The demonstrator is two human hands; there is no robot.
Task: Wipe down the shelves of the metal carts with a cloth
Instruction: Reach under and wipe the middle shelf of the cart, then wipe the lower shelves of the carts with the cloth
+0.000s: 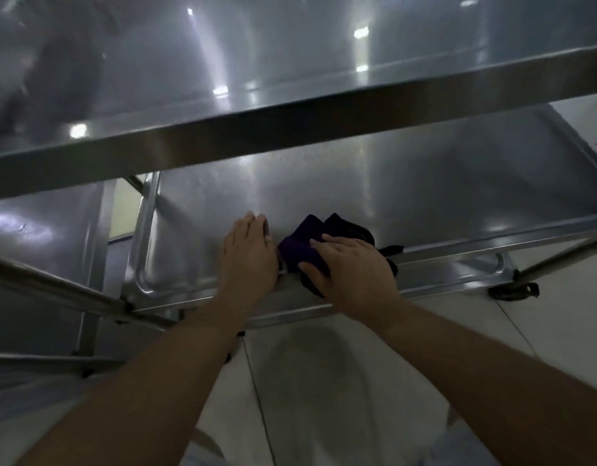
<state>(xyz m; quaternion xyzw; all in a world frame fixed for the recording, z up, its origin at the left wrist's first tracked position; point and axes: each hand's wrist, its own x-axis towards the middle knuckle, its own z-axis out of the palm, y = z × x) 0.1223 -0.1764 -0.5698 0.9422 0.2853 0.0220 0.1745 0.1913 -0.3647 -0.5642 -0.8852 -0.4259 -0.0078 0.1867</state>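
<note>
1. While the lower shelf (357, 183) of the metal cart was being worked, the dark purple cloth (304, 250) was seen bunched at the shelf's near edge, part of it draped over the raised front lip (458, 250).
2. The cloth was pressed flat under the right hand (354, 264), fingers spread and fairly straight on top of it, not curled round it.
3. The left hand (250, 253) was laid just beside the cloth on the same shelf, fingers straight; nothing was held in it.
4. The cloth was judged soft, light and limp. It would likely bunch and slide on the slick steel, so a flat palm over its middle was judged the surest hold.
5. The shelf was judged stiff and smooth, with glare showing across it.
6. Edges were noted: the raised lip at the front, a rounded corner at the left, and the upper shelf's rim (290, 129) overhanging close above.
7. Open room was seen to the right and toward the back of the lower shelf; headroom under the upper shelf was judged tight for 2 forearms.
</note>
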